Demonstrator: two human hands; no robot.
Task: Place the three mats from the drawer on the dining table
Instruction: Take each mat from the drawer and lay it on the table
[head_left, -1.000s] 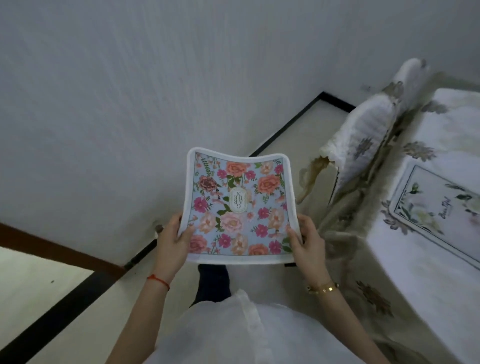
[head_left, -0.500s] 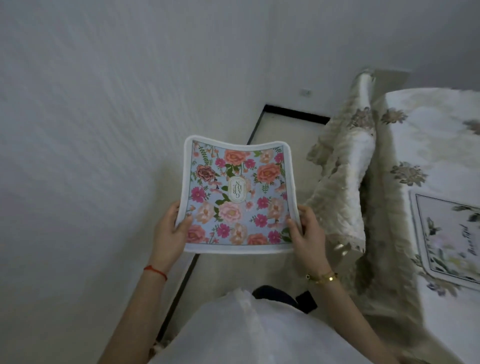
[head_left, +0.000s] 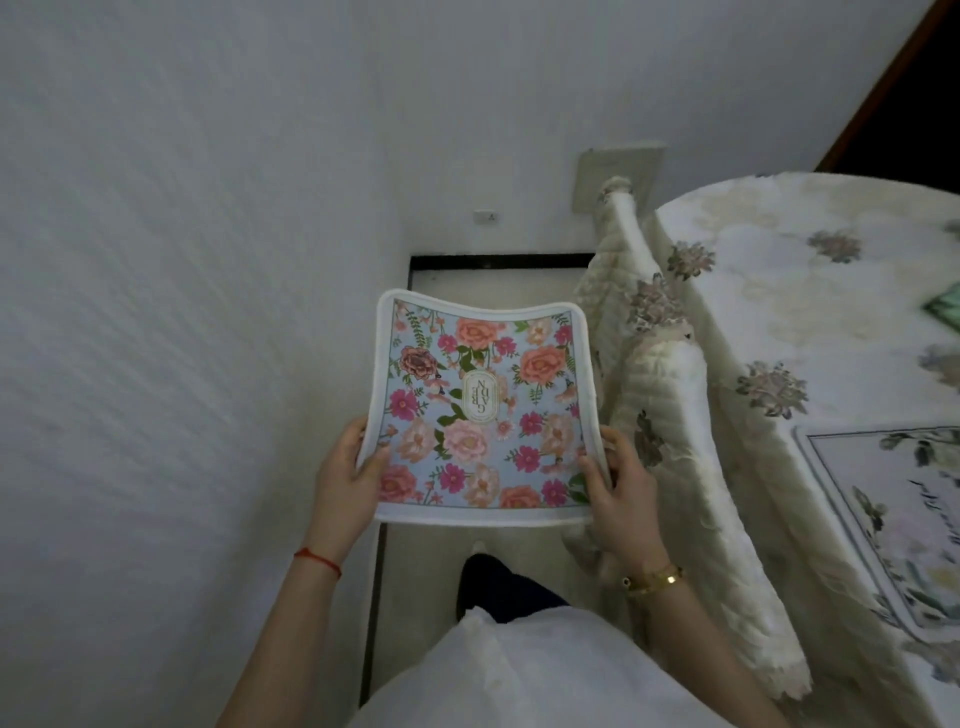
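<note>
A floral mat (head_left: 480, 410), blue with pink and orange flowers and a white border, hangs flat in front of me over the floor. My left hand (head_left: 345, 475) grips its near left edge and my right hand (head_left: 621, 483) grips its near right edge. The dining table (head_left: 779, 312), under a cream flowered cloth, stands to the right. A pale mat with green leaves (head_left: 904, 525) lies on its near right part. A green-edged thing (head_left: 943, 306) shows at the table's far right, cut off by the frame.
A chair with a quilted cream cover (head_left: 670, 415) stands between me and the table, close to the held mat. A white wall (head_left: 182, 312) runs along the left. A narrow strip of floor (head_left: 493, 278) leads ahead to a wall socket (head_left: 484, 215).
The view has swung right and forward: the table and covered chair now sit closer and more in front. The mat stays held in both hands in the same grip.
</note>
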